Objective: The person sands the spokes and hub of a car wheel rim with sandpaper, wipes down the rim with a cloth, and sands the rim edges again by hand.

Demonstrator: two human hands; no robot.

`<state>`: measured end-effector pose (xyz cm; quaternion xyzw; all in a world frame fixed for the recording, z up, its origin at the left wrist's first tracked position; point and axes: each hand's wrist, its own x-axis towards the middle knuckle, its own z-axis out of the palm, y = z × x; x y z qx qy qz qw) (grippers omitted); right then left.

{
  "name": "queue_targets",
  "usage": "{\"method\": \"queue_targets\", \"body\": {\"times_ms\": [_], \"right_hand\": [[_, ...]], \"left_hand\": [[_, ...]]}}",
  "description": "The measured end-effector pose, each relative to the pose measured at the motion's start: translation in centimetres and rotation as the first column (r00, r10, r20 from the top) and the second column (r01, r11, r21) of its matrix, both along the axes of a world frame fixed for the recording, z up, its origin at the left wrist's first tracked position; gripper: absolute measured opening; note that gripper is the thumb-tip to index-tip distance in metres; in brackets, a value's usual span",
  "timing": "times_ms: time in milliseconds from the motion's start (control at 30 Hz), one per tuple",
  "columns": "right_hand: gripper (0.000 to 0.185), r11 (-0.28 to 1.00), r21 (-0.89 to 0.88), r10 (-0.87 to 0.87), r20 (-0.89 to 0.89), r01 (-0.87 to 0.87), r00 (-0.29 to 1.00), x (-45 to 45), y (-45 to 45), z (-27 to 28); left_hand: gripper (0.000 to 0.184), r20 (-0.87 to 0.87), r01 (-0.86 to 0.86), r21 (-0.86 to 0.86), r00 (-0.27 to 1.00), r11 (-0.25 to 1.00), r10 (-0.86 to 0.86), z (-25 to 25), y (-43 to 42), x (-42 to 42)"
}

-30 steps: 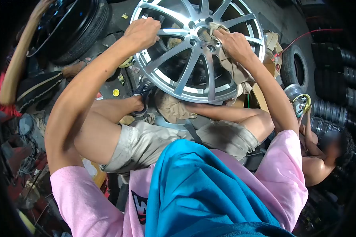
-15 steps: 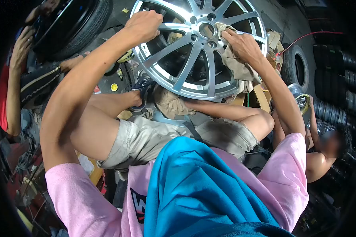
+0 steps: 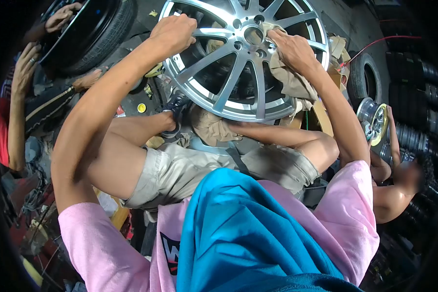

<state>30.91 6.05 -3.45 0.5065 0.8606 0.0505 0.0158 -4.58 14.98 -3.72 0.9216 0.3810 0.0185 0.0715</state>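
Observation:
A silver multi-spoke alloy wheel rim point(image 3: 238, 78) lies tilted in front of me above my crossed legs. My left hand point(image 3: 174, 35) is closed at its left side, fingers curled round a spoke near the outer edge. My right hand point(image 3: 293, 51) grips a beige cloth point(image 3: 289, 78) and presses it on the rim just right of the center hole. The cloth's loose end hangs over the rim's lower right edge. Another crumpled beige cloth point(image 3: 211, 127) is by my foot, below the rim.
At left, a person's hands point(image 3: 27, 68) are beside a black wheel with a tire point(image 3: 97, 39). At right, another person holds a smaller rim point(image 3: 373, 119). A tire point(image 3: 364, 80), a cardboard box point(image 3: 321, 119) and stacked rims point(image 3: 416, 138) stand nearby. A yellow lid point(image 3: 141, 108) is on the floor.
My right hand has shifted slightly with the cloth against the rim. My left hand stays almost in place. The person at right has raised and turned the smaller rim.

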Motion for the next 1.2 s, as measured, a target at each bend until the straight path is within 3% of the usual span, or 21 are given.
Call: {"method": "queue_targets", "body": {"times_ms": [67,133,333,400,533,700,867,933,1033,1100,1200], "right_hand": [[0.02,1.0,-0.006,0.002,0.073,-0.002,0.997,0.2,0.1,0.1],[0.02,1.0,0.005,-0.028,0.095,0.028,0.995,0.4,-0.4,-0.1],[0.019,0.996,0.077,0.05,0.043,-0.053,0.998,0.4,-0.1,-0.6],[0.019,0.998,0.066,-0.012,0.113,0.004,0.994,0.7,-0.5,-0.7],[0.02,0.989,0.143,0.016,0.14,-0.036,0.99,0.3,0.3,-1.2],[0.022,0.997,0.079,-0.014,0.141,0.003,0.99,0.4,-0.2,-0.1],[0.021,0.99,0.136,0.017,0.103,-0.031,0.995,0.5,-0.1,-0.8],[0.022,0.997,0.033,-0.065,0.081,0.063,0.995,0.8,-0.3,-0.2],[0.02,0.997,0.055,-0.055,0.06,0.052,0.997,0.1,0.4,-0.7],[0.016,0.989,0.151,-0.01,0.061,0.001,0.998,-0.4,0.6,-1.0],[0.015,0.998,0.061,0.011,0.085,-0.016,0.996,0.4,-0.6,-0.4]], "left_hand": [[0.037,-0.011,-0.02,-0.034,1.0,0.999,0.02,-0.2,0.1,-0.3],[0.035,0.046,0.021,0.045,0.999,0.999,-0.024,-0.8,0.0,-0.2],[0.033,-0.007,0.009,-0.001,1.0,1.0,-0.009,0.0,0.1,0.0],[0.034,-0.027,-0.002,-0.04,1.0,0.999,0.001,-0.3,-0.3,-0.1],[0.033,0.001,0.006,0.054,1.0,0.999,-0.006,-0.2,-0.1,0.1],[0.035,-0.017,-0.019,-0.001,1.0,1.0,0.019,0.0,-0.4,0.2],[0.035,0.009,-0.004,0.028,1.0,1.0,0.004,-0.3,-0.4,-0.2],[0.035,0.029,-0.002,0.018,1.0,1.0,0.001,-0.7,-0.4,-0.5],[0.035,0.022,0.014,0.027,1.0,1.0,-0.015,-1.2,-0.2,-0.2],[0.022,0.136,0.019,0.119,0.99,0.993,-0.036,-1.1,-0.5,-0.4],[0.021,0.116,0.01,0.081,0.993,0.997,-0.019,-1.0,-0.5,-0.5]]}}
